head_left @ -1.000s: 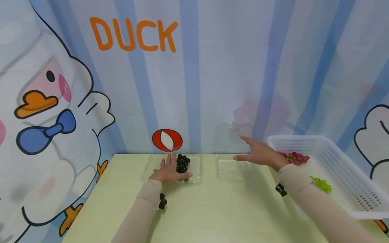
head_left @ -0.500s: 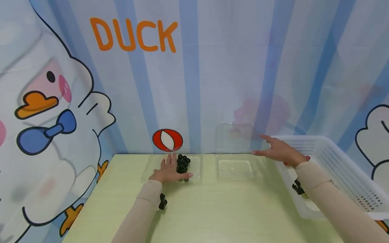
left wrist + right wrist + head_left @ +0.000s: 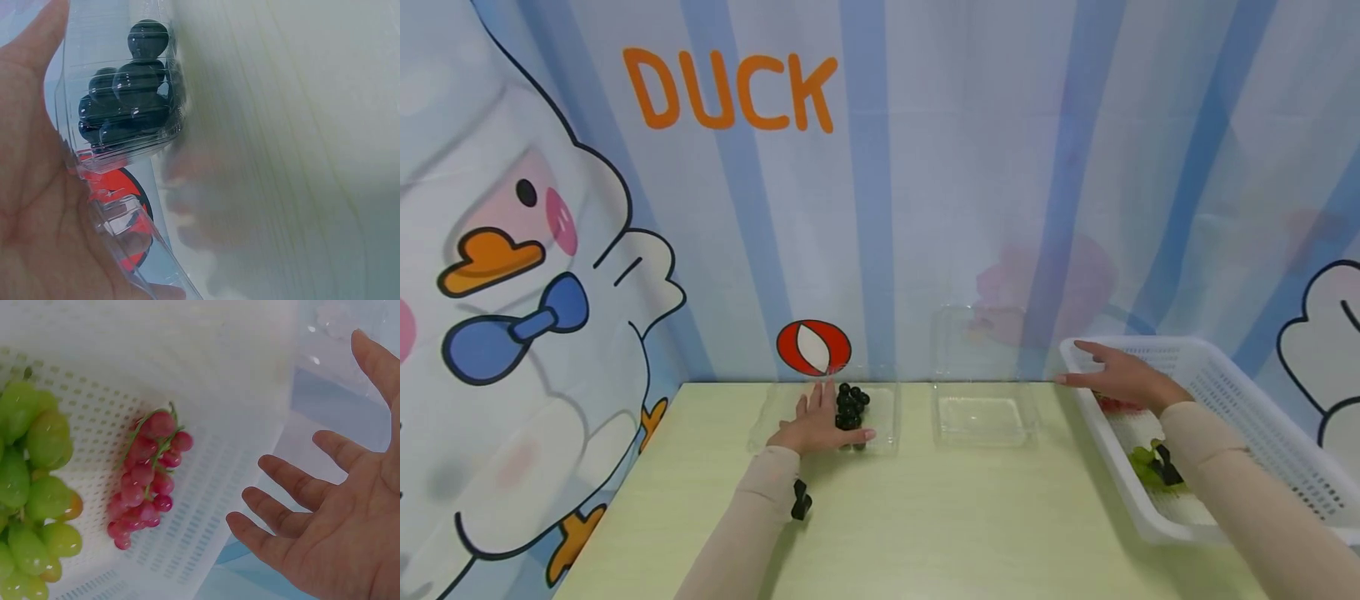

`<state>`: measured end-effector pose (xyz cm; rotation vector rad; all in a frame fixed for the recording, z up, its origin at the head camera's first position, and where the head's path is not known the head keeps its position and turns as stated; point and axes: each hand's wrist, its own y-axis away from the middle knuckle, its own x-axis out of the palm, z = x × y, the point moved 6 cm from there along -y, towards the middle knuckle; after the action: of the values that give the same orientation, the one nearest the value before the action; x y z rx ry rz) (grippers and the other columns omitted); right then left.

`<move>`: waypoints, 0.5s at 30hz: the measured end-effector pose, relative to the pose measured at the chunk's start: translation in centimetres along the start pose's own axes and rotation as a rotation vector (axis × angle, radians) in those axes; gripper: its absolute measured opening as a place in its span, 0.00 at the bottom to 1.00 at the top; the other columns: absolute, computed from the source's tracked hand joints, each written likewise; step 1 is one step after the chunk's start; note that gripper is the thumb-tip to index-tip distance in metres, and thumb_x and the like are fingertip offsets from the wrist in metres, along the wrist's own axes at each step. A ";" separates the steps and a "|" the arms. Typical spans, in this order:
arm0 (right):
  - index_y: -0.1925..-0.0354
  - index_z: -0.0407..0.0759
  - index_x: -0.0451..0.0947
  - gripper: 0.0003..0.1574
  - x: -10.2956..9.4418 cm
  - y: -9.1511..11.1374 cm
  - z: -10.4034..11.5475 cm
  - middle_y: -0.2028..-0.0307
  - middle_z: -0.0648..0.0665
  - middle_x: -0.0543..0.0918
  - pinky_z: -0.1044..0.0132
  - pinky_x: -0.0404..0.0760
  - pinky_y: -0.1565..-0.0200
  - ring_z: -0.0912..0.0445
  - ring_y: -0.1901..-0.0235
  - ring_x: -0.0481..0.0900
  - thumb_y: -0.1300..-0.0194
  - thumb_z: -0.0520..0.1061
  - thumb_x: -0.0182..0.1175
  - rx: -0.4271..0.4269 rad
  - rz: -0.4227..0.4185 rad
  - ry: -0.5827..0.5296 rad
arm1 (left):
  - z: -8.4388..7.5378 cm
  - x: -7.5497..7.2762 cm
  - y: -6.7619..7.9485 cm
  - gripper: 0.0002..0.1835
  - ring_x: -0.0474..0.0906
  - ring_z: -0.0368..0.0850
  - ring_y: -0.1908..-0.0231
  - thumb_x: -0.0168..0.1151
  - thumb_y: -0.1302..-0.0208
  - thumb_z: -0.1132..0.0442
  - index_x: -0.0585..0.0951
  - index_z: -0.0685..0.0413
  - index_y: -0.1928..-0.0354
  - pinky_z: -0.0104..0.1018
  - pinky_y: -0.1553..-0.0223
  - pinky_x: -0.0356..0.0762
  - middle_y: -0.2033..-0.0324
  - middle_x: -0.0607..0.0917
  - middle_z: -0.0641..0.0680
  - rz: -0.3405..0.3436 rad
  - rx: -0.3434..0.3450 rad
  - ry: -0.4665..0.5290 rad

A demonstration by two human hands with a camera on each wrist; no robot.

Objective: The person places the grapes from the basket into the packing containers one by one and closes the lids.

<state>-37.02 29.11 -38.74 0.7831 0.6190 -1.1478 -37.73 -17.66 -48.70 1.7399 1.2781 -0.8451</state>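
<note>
My left hand (image 3: 812, 429) lies spread over the middle of an open clear plastic clamshell box (image 3: 886, 421). A bunch of dark grapes (image 3: 852, 404) sits in that box's right half, and in the left wrist view the palm faces the box's side and hinge. My right hand (image 3: 1123, 379), fingers extended and holding nothing, is over the far left of a white basket (image 3: 1273, 437). Inside it, a bunch of red grapes (image 3: 147, 481) lies under the hand, partly hidden by it in the head view. Nearer me in the basket is a bunch of green grapes (image 3: 34, 494).
A second clear clamshell box (image 3: 981, 417) stands between the first box and the basket, its lid raised against the curtain. The printed curtain (image 3: 955, 183) closes off the back of the pale wooden table (image 3: 955, 517).
The right hand has moved right, from above the second clamshell box to above the basket. My left hand and the dark grapes have stayed in place.
</note>
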 end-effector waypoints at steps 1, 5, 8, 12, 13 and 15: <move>0.18 0.44 0.39 0.68 -0.1 0.0 -0.3 0.25 0.19 0.48 0.56 0.78 0.67 0.48 0.76 0.70 0.36 0.74 0.61 -0.010 -0.007 0.020 | 0.0 0.0 0.0 0.73 0.35 0.69 0.22 0.62 0.51 0.19 0.36 0.51 0.18 0.84 0.37 0.40 0.19 0.37 0.61 -0.001 0.000 0.000; 0.18 0.39 0.41 0.65 -0.4 -0.1 -1.3 0.27 0.18 0.51 0.42 0.80 0.50 0.30 0.45 0.75 0.33 0.73 0.58 -0.040 -0.018 0.055 | 0.1 0.0 0.1 0.73 0.35 0.68 0.21 0.62 0.51 0.19 0.36 0.50 0.18 0.84 0.36 0.40 0.19 0.37 0.60 0.001 -0.005 -0.001; 0.19 0.37 0.42 0.62 -0.5 -0.1 -2.0 0.27 0.17 0.53 0.31 0.72 0.42 0.24 0.31 0.59 0.30 0.71 0.56 -0.051 -0.029 0.083 | 0.1 0.0 0.0 0.73 0.34 0.68 0.21 0.62 0.52 0.19 0.35 0.49 0.18 0.83 0.36 0.39 0.19 0.37 0.60 0.005 -0.008 -0.002; 0.19 0.37 0.44 0.60 -0.8 -0.2 -2.8 0.28 0.17 0.54 0.27 0.68 0.42 0.23 0.32 0.58 0.29 0.71 0.55 -0.045 -0.048 0.102 | 0.1 -0.1 0.2 0.73 0.35 0.68 0.21 0.62 0.52 0.19 0.35 0.49 0.18 0.83 0.36 0.40 0.19 0.37 0.59 0.008 -0.007 0.001; 0.19 0.37 0.44 0.60 -0.8 -0.2 -3.0 0.28 0.17 0.55 0.27 0.69 0.42 0.23 0.32 0.59 0.29 0.71 0.54 -0.045 -0.051 0.104 | 0.0 -0.1 0.2 0.73 0.35 0.68 0.21 0.62 0.52 0.19 0.35 0.49 0.18 0.83 0.36 0.40 0.19 0.37 0.59 0.009 -0.007 0.001; 0.19 0.37 0.45 0.59 -1.0 -0.2 -3.2 0.29 0.16 0.55 0.27 0.68 0.43 0.22 0.32 0.59 0.28 0.71 0.54 -0.048 -0.055 0.110 | -0.1 -0.1 0.2 0.73 0.35 0.68 0.21 0.62 0.52 0.19 0.36 0.50 0.18 0.84 0.36 0.40 0.19 0.37 0.60 0.009 -0.006 0.004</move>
<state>-37.61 32.21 -39.92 0.7962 0.7606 -1.1416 -37.53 -17.67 -48.52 1.7423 1.2735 -0.8326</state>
